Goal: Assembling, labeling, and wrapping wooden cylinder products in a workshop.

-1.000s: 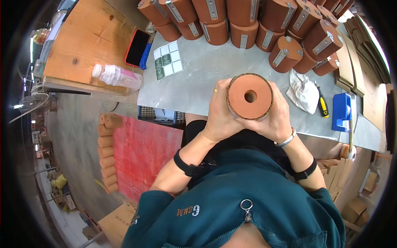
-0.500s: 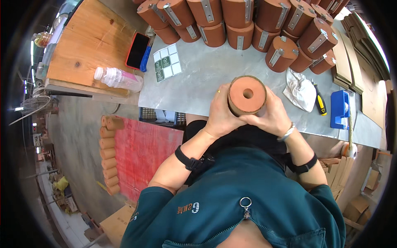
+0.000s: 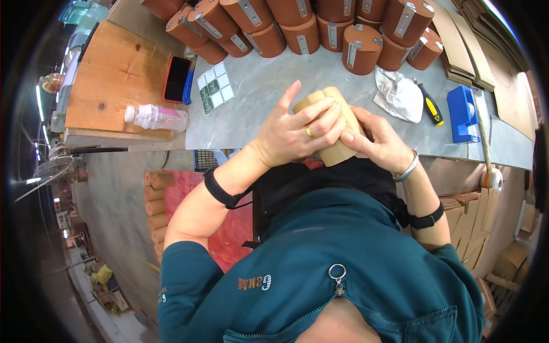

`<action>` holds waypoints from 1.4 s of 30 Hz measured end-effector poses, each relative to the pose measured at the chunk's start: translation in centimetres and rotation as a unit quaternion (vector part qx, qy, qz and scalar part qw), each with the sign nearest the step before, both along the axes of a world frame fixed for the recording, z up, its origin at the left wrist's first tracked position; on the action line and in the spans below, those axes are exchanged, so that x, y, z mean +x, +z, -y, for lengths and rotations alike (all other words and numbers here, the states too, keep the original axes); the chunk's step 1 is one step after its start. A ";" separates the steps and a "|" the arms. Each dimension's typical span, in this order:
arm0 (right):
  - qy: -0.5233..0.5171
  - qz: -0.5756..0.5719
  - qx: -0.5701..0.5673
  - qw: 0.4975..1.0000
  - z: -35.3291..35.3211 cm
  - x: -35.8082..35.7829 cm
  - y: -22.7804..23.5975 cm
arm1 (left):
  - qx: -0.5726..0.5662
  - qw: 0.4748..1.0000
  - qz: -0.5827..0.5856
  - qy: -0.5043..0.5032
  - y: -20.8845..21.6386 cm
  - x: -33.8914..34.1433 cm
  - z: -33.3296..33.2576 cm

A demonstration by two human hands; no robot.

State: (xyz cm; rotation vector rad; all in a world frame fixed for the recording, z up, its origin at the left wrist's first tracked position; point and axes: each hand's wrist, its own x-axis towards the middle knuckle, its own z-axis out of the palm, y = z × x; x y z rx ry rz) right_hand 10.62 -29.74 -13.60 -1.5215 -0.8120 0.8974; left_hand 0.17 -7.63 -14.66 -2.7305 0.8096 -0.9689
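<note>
Between my hands, just past the table's near edge, a cylinder in a tan cardboard wrap point(image 3: 337, 151) is tipped over, so its plain side faces up. My left hand point(image 3: 294, 128) lies across the wrap with several fingers bent over it, while one finger sticks up and away. A ring shows on that hand. From the right side my right hand point(image 3: 377, 137) grips the cylinder, its thumb pressed against the wrap. The cylinder's end faces are hidden.
Reddish-brown cylinders with metal strips point(image 3: 360, 51) stand stacked at the back. A white cloth point(image 3: 398, 94), a yellow-black screwdriver point(image 3: 432, 106) and a blue tape dispenser point(image 3: 463, 114) lie right. Leftward are a sticker sheet point(image 3: 215, 88), a phone point(image 3: 177, 79) and a bottle point(image 3: 157, 117).
The cylinder has turned from showing its round, holed end to showing its wrapped side. My left hand has shifted from its side onto the top of the wrap. The whole view has shifted slightly.
</note>
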 end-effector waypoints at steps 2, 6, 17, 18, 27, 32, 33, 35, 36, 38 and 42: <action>-0.029 0.003 0.035 0.999 0.4 -0.2 -0.2 | 0.011 1.000 0.000 -0.005 1.0 0.1 0.6; -0.125 0.063 0.105 0.985 1.2 -0.7 -2.0 | -0.298 0.943 -0.145 0.018 2.5 0.6 1.2; -0.272 0.197 0.151 0.930 5.7 -0.4 -0.5 | -0.780 0.456 -0.428 -0.015 5.0 5.4 11.2; -0.297 0.281 0.115 0.905 7.3 0.2 0.3 | -0.753 0.489 -0.439 -0.016 5.3 6.1 11.7; -0.640 0.263 -0.088 0.717 20.7 8.3 -4.1 | -0.662 0.435 -0.578 -0.197 5.6 20.1 18.6; -0.583 0.097 -0.116 0.798 20.8 8.8 -4.0 | -0.590 0.461 -0.633 -0.198 3.7 24.0 20.8; -0.577 0.108 -0.102 0.803 20.6 8.7 -3.9 | -0.576 0.482 -0.629 -0.201 3.1 24.3 20.9; -0.571 0.101 -0.088 0.810 20.4 8.5 -4.2 | -0.565 0.490 -0.632 -0.204 2.5 24.6 21.4; -0.573 0.098 -0.091 0.809 20.3 8.6 -4.3 | -0.564 0.487 -0.635 -0.204 2.3 24.8 21.4; -0.592 0.100 -0.038 0.799 20.0 8.5 -4.0 | -0.572 0.468 -0.650 -0.178 2.6 24.7 21.4; -0.634 0.257 -0.009 0.729 19.6 7.0 -3.0 | -0.564 0.504 -0.624 -0.198 2.2 24.6 21.6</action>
